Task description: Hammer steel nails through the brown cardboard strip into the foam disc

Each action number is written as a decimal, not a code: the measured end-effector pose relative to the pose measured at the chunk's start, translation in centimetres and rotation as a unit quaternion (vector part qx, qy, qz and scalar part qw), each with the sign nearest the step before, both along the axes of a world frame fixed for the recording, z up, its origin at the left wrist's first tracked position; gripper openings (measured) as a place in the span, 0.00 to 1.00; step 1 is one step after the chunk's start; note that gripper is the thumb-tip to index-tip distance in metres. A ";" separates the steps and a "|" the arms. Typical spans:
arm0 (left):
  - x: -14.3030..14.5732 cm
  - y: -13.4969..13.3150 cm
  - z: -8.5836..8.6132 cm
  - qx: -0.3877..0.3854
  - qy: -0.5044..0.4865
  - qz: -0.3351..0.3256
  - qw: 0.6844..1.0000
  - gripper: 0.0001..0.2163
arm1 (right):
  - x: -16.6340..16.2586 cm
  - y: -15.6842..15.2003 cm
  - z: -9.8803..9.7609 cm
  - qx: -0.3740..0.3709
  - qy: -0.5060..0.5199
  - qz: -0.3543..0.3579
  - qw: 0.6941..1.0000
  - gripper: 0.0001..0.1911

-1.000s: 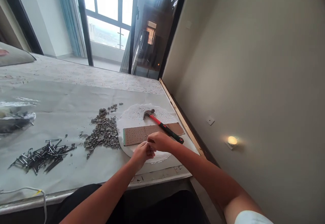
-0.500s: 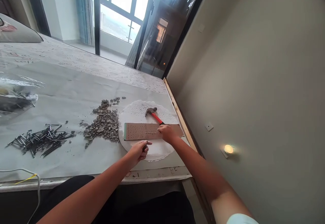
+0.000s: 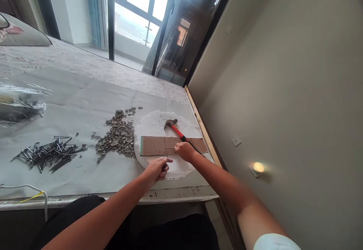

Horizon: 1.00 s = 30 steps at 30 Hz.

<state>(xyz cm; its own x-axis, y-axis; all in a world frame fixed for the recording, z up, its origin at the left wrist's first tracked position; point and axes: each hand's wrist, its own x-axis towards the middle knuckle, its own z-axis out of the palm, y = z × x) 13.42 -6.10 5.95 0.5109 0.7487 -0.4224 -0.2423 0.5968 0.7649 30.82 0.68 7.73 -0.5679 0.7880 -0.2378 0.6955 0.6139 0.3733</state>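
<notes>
A long brown board (image 3: 153, 146) with rows of small holes lies across a round white foam slab (image 3: 178, 167). Small pale dots, perhaps nail heads, form a short row near its middle. My right hand (image 3: 185, 152) is over the board's right half, fingers pinched together at its surface; what they pinch is hidden. Closed just in front of the board, my left hand (image 3: 157, 168) has dark, thin pieces between its fingers that look like nails. Behind the board a claw hammer (image 3: 177, 130) rests on the foam, its red and black handle running behind my right hand.
Left of the foam lies a heap of grey gravel (image 3: 117, 138). Farther left are a pile of dark nails (image 3: 51, 153) and a clear plastic bag (image 3: 19, 106). A white cable (image 3: 28, 185) crosses the front-left edge. A wooden rail (image 3: 202, 123) and wall bound the right side.
My right hand has shifted slightly left and toward me along the board, showing more of the hammer's black handle. My left hand stays closed in front of the board. The view has turned slightly.
</notes>
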 end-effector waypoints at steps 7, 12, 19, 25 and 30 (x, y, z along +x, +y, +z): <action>0.1 0.1 -0.4 0.010 0.018 0.016 1.000 0.10 | -0.2 0.0 -0.3 0.000 -0.010 0.009 1.000 0.14; -0.1 0.7 -1.2 0.013 -0.001 0.008 1.000 0.11 | -0.5 0.2 -0.1 0.004 -0.007 -0.012 1.000 0.12; -0.1 1.1 -2.2 0.012 -0.018 0.012 1.000 0.11 | -1.3 0.3 0.5 0.001 0.003 -0.045 0.999 0.11; 0.0 0.9 -2.8 0.008 -0.024 0.012 1.000 0.10 | -1.5 0.8 1.4 -0.014 0.010 -0.044 0.999 0.11; -0.1 0.8 -2.5 -0.003 -0.028 0.023 0.999 0.09 | -2.2 1.8 1.7 -0.042 -0.001 -0.012 0.999 0.10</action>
